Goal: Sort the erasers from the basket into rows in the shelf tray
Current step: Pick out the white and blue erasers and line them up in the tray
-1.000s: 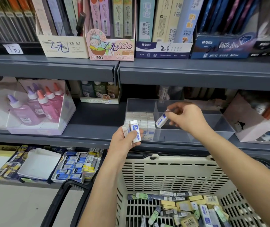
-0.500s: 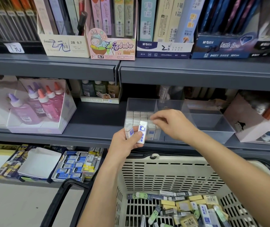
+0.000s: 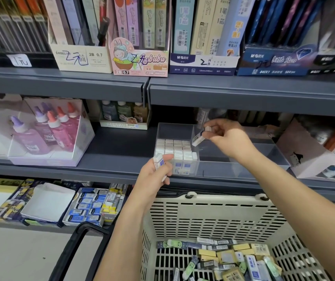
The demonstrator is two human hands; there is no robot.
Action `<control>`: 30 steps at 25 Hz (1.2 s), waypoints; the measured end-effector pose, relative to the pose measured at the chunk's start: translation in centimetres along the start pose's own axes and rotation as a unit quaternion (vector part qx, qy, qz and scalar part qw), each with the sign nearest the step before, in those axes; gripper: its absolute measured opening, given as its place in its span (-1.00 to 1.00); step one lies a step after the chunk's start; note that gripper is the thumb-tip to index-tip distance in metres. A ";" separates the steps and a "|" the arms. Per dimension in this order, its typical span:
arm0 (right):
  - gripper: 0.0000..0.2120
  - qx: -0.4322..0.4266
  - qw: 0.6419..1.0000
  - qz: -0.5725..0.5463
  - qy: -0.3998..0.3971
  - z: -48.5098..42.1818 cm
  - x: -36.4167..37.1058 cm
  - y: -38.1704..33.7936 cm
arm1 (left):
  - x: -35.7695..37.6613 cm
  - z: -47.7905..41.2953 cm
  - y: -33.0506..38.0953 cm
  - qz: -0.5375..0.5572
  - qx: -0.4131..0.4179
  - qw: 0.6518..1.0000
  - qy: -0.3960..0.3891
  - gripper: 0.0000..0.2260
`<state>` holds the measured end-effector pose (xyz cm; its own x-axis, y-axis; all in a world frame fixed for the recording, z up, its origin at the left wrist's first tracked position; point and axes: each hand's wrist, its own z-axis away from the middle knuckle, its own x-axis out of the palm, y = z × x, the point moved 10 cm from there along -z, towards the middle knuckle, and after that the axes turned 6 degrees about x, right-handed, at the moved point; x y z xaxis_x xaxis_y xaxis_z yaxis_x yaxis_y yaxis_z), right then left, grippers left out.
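Note:
A clear plastic shelf tray [image 3: 241,166] sits on the middle shelf. Its left compartment holds rows of upright white erasers [image 3: 175,148]. Just in front of the tray's left corner, my left hand [image 3: 155,174] grips a white eraser with a blue sleeve [image 3: 159,160]. My right hand [image 3: 228,137] pinches another white-and-blue eraser [image 3: 199,137], tilted above the divider at the right edge of the filled compartment. Below, the beige slotted basket [image 3: 213,220] holds several loose erasers [image 3: 229,258] in yellow, green, white and dark wrappers.
A box of pink and purple glue bottles [image 3: 46,132] stands left on the same shelf, and small bottles [image 3: 125,114] stand behind. A tilted box [image 3: 314,151] lies right of the tray. Pencil-lead boxes [image 3: 140,47] fill the shelf above. The black basket handle [image 3: 75,250] hangs at the lower left.
My right hand took an eraser from my left hand and lifted it up and to the right, over the tray. My left hand has shifted slightly left and still holds an eraser.

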<state>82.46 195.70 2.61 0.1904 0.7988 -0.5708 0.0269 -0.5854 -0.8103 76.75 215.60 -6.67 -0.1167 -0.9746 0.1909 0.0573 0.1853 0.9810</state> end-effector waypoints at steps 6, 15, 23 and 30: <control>-0.78 -0.041 0.984 0.171 -0.011 0.6 1.7 -0.3 | 0.2 0.0 0.7 0.088 0.004 0.996 0.011 -0.89; -0.70 -0.052 0.950 0.286 -0.112 1.9 5.6 -0.2 | -0.1 0.1 0.4 0.023 0.022 0.999 0.008 -0.78; -0.67 -0.146 0.957 0.124 -0.220 5.8 8.0 -4.8 | 0.8 0.3 0.4 0.016 0.016 0.999 -0.038 -0.82; -0.81 -0.027 0.994 -0.062 -0.082 1.7 1.6 -1.7 | -0.9 0.3 0.9 0.067 0.071 0.993 0.063 -0.85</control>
<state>81.02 198.17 2.85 0.0196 0.8745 -0.4846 0.0945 -0.4841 -0.8699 76.65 216.72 -5.91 0.0089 -0.9466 0.3223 -0.0781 0.3207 0.9440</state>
